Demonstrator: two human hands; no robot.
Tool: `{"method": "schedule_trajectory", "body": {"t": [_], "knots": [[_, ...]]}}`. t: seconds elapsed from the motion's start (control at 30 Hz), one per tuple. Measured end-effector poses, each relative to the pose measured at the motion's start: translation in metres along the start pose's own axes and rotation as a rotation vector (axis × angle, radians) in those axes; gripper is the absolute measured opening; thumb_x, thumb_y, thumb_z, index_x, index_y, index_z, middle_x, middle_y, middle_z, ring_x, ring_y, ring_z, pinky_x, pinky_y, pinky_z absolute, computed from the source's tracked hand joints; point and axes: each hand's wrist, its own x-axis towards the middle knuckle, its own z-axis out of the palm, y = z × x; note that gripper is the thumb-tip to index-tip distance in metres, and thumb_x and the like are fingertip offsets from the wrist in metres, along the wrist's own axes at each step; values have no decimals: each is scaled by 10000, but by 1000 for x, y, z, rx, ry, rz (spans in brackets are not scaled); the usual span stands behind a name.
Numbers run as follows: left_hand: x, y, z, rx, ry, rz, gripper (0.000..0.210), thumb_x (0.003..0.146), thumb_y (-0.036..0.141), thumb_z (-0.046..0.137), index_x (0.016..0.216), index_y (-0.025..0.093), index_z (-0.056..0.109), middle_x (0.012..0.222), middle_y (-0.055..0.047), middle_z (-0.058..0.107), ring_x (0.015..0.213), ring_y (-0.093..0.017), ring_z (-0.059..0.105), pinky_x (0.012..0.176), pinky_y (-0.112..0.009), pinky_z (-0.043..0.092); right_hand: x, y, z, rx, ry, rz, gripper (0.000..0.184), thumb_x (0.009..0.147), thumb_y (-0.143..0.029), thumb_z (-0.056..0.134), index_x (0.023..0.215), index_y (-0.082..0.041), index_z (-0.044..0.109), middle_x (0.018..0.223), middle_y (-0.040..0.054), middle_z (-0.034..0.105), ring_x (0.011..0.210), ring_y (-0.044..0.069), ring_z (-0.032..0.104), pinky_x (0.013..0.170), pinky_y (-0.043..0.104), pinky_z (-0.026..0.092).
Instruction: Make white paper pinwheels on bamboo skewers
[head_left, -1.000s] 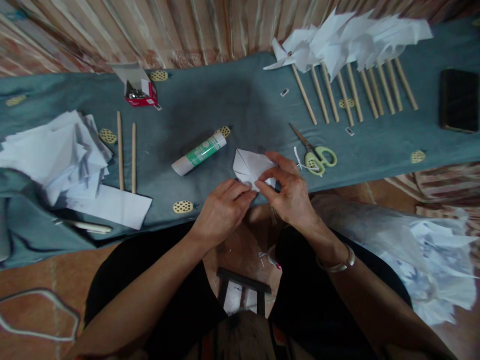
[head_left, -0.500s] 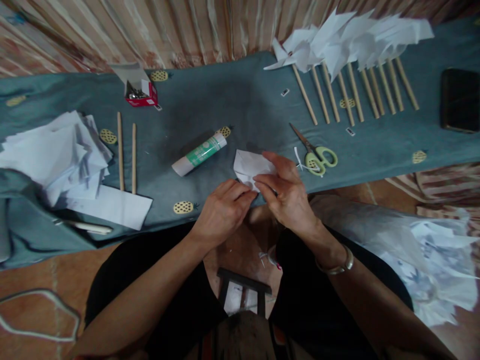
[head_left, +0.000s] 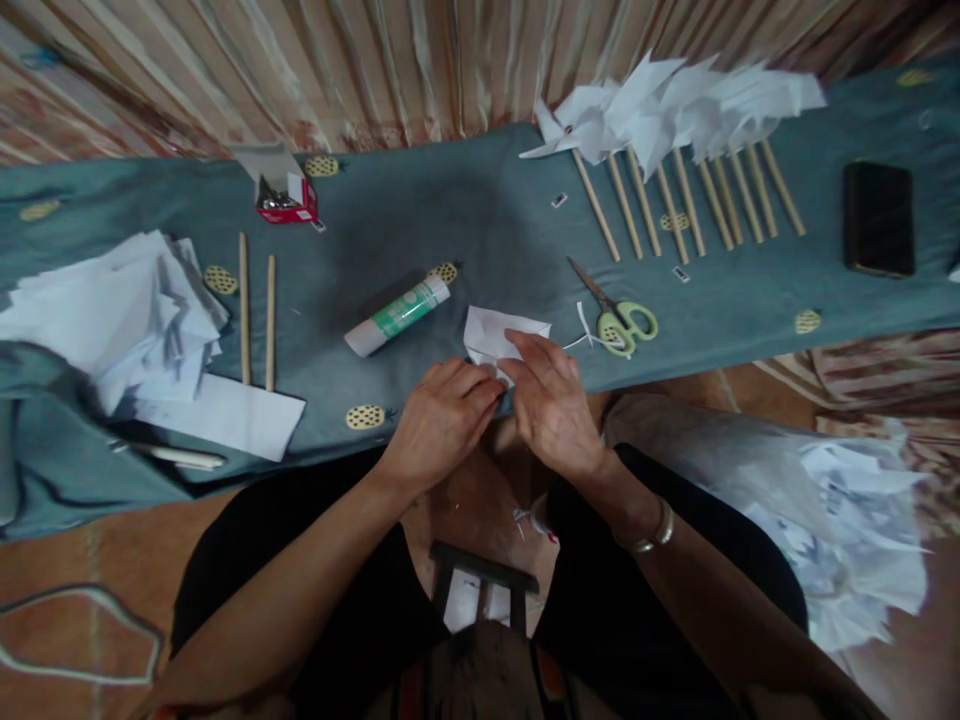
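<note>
A small folded sheet of white paper [head_left: 487, 328] lies near the front edge of the cloth-covered table. My left hand [head_left: 442, 420] pinches its lower edge, fingers bent together. From the other side my right hand [head_left: 553, 405] grips the same paper, with its fingers over the top; the fingertips partly hide the lower folds. Left of the paper lies a capped glue stick [head_left: 397, 315] with a green label. To the right are scissors [head_left: 626, 325] with green handles, with thin white paper strips [head_left: 585, 325] beside them.
Several paper pinwheels [head_left: 652, 110] on wooden sticks line the back right, near a black phone [head_left: 877, 220]. At left are a paper stack [head_left: 120, 310], two wooden sticks [head_left: 244, 310] and a red box [head_left: 289, 205] of small metal pieces. A bag of paper pinwheels [head_left: 832, 530] stands at lower right.
My right hand has shifted its fingers down and inward over the paper, uncovering its upper right corner. My left hand stays at the lower edge. The whole view has shifted slightly.
</note>
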Motion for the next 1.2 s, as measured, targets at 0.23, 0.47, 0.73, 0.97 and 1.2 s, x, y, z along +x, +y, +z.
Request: {"method": "schedule_trajectory", "body": {"t": [0.23,0.47,0.73,0.97,1.2], "knots": [[0,-4,-1,-1,21,-8,175,917,161,516,996,134,670,942,-74,691,853,-199,588,751,-338,486,3,21,-11,121,127,128,348,903,-151,415,1218,-198,556,1335,129,562,1255,252,514,1068,483,425],[3,-26,-6,58,51,-52,182,915,169,514,957,162,691,944,-68,695,847,-204,595,733,-358,479,1,24,-14,98,96,96,358,901,-157,423,1228,-185,566,1303,138,591,1207,280,549,1026,523,445],[5,-11,-6,-39,75,-6,185,899,284,574,1008,165,664,997,-77,678,933,-228,572,767,-380,446,-4,20,-16,22,60,60,295,868,-135,467,1107,-166,637,1273,136,602,1165,285,561,994,497,466],[6,-3,-3,28,10,25,162,916,237,539,990,187,673,931,-59,685,901,-219,571,751,-374,396,-4,21,-18,42,37,72,306,827,-128,493,1091,-173,640,1266,130,609,1150,289,570,986,504,464],[4,-6,-5,29,45,28,171,912,184,519,952,165,684,898,-62,693,863,-213,575,736,-364,403,-2,25,-31,271,-68,121,337,784,-176,596,1115,-236,620,1414,88,493,1296,282,479,1075,503,396]]}}
